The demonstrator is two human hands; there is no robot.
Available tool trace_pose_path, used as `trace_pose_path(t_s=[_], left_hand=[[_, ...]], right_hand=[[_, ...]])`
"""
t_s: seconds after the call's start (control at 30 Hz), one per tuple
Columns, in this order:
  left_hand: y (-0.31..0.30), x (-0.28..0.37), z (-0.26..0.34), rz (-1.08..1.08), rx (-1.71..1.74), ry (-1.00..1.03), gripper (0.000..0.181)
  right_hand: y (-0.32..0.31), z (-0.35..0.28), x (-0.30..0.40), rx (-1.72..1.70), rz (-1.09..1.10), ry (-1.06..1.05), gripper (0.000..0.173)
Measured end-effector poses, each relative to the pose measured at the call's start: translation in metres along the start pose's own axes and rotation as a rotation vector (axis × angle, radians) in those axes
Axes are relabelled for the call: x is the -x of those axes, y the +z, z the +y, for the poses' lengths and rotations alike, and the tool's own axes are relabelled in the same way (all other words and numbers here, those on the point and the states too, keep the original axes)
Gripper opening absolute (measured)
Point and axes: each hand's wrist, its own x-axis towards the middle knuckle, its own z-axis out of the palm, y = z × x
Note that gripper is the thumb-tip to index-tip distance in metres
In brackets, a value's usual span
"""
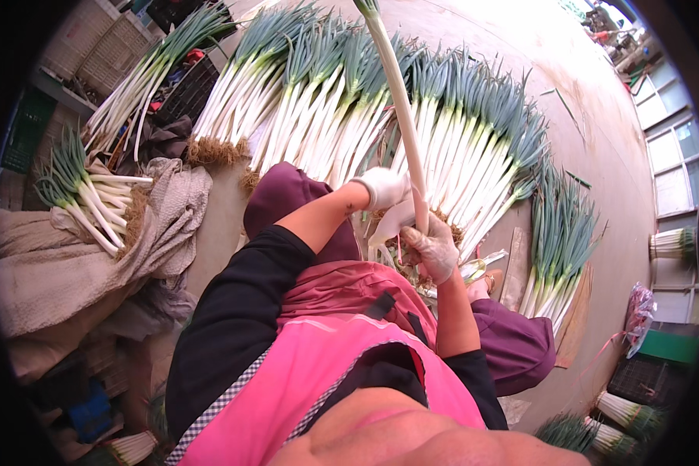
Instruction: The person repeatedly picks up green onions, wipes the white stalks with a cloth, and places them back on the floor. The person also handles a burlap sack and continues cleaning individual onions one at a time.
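My right hand (433,247), in a pale glove, grips the lower end of a long white leek stalk (401,93), which stands nearly upright and reaches the top edge of the view. A pink strip shows beside its fingers. To its left my left hand (384,187), in a white glove, is beside the stalk near a loose pale leaf sheath (393,224); its fingers are blurred and partly hidden. Beyond both hands lies a wide row of leeks (320,110) with green tops and brown roots. Peeled leaf scraps (480,265) lie by my foot.
More leeks (559,244) lie at the right beside wooden boards (514,268). On the left, a smaller leek pile (93,201) rests on grey sacking (64,274). A black crate (189,87) stands at upper left. Tied leek bundles (623,408) lie at lower right.
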Motion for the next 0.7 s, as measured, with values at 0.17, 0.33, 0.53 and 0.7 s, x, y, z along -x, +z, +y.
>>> trace_pose_path(t_s=[0.17, 0.33, 0.53, 0.7], left_hand=[[-0.04, 0.004, -0.027, 0.233, -0.121, -0.436, 0.048], [-0.056, -0.015, -0.039, 0.601, 1.476, 0.091, 0.073], [-0.033, -0.028, 0.01, 0.601, 1.871, -0.097, 0.023], [-0.034, -0.034, 0.013, 0.594, 1.874, -0.093, 0.022]], right_hand=[[-0.031, 0.008, -0.002, 0.08, 0.114, -0.031, 0.033], [-0.044, 0.053, -0.013, 0.559, 0.309, 0.006, 0.032], [-0.049, 0.071, -0.036, -0.069, -0.188, 0.273, 0.045], [-0.032, 0.032, -0.08, -0.866, 0.155, 0.079, 0.034]])
